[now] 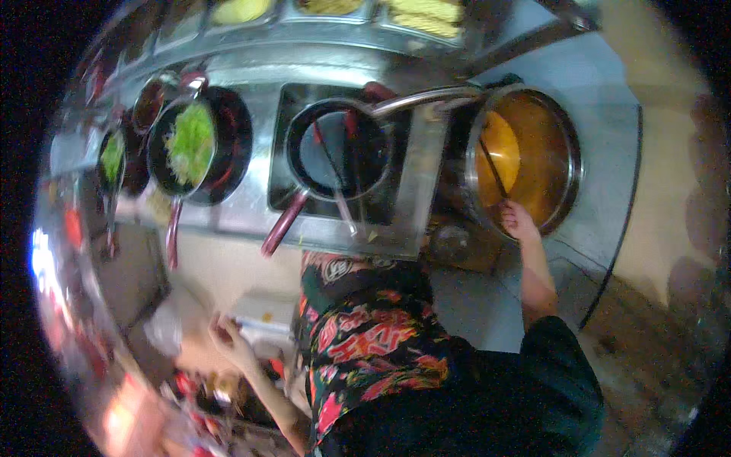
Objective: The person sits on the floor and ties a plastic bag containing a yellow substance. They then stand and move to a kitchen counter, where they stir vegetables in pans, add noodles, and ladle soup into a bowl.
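Observation:
My right hand [518,220] grips the dark, thin handle [494,168] of a utensil that reaches into a tall metal stockpot [575,165]. Orange-brown liquid [539,154] is in the pot; the utensil's lower end cannot be made out. Low on the left, my left hand [227,336] hangs away from the stove with curled fingers, too blurred to tell whether anything is in it. Straight ahead, a dark frying pan [291,151] with a reddish handle [284,224] sits on a burner. Across it lies a thin utensil [342,205], its pale end over the pan's near rim.
To the left, a second pan [208,171] holds shredded greens [193,140]; another pan of greens [112,157] stands farther left. Pan handles stick out past the metal counter's front edge [228,231]. Food trays [422,17] line the back. A dark cable or hose [631,188] curves along the right.

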`<state>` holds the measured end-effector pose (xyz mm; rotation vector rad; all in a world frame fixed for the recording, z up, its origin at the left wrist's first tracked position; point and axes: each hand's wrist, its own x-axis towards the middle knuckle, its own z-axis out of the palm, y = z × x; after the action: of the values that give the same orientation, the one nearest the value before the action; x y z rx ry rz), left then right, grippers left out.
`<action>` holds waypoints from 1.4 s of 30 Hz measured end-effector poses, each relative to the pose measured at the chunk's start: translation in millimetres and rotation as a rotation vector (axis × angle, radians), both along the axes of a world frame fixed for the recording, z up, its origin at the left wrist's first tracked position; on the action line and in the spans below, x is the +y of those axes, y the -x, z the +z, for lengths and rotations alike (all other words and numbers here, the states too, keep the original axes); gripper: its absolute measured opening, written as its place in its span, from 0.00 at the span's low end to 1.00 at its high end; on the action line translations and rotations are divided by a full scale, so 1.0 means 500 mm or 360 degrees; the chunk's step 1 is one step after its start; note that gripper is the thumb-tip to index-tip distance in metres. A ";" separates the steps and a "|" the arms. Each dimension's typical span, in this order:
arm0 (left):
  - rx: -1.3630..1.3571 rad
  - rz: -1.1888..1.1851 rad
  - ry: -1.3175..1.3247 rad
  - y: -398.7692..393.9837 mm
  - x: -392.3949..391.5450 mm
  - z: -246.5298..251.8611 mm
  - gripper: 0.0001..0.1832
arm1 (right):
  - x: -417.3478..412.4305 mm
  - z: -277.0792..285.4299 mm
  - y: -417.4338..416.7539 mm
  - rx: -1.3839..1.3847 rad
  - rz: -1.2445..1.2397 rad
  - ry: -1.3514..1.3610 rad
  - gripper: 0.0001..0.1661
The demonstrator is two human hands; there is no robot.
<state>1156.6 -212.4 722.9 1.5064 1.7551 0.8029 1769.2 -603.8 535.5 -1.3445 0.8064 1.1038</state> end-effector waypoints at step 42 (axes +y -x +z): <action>-0.0366 -0.0964 0.0443 -0.043 0.220 -0.139 0.13 | 0.190 0.139 0.379 -0.0574 -0.0493 -0.0121 0.14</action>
<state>1177.9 -102.4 653.5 1.5573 1.0938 0.3812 1579.9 -508.8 604.8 -1.2565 0.6690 0.6201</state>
